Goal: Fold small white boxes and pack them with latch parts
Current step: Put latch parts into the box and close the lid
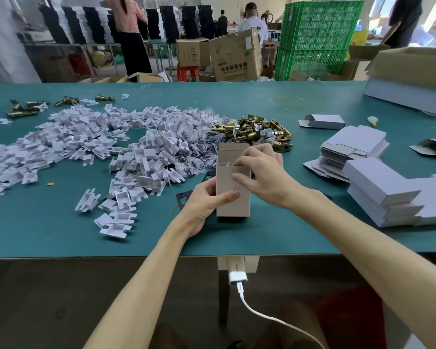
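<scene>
A small white box [230, 187] stands upright on the green table [61, 235], its top flap open at the far side. My left hand [204, 205] grips its left side, thumb across the front face. My right hand [259, 170] curls over the top right corner, fingers at the opening and thumb on the front. Behind the box lies a heap of brass latch parts [252, 132]. What is inside the box is hidden.
A wide spread of white plastic inserts [86, 147] and clear bags covers the left half. Flat unfolded boxes [353, 147] and folded boxes [388, 195] are stacked at the right. Black gaskets [183, 197] lie under my left hand. Several people stand beyond the table.
</scene>
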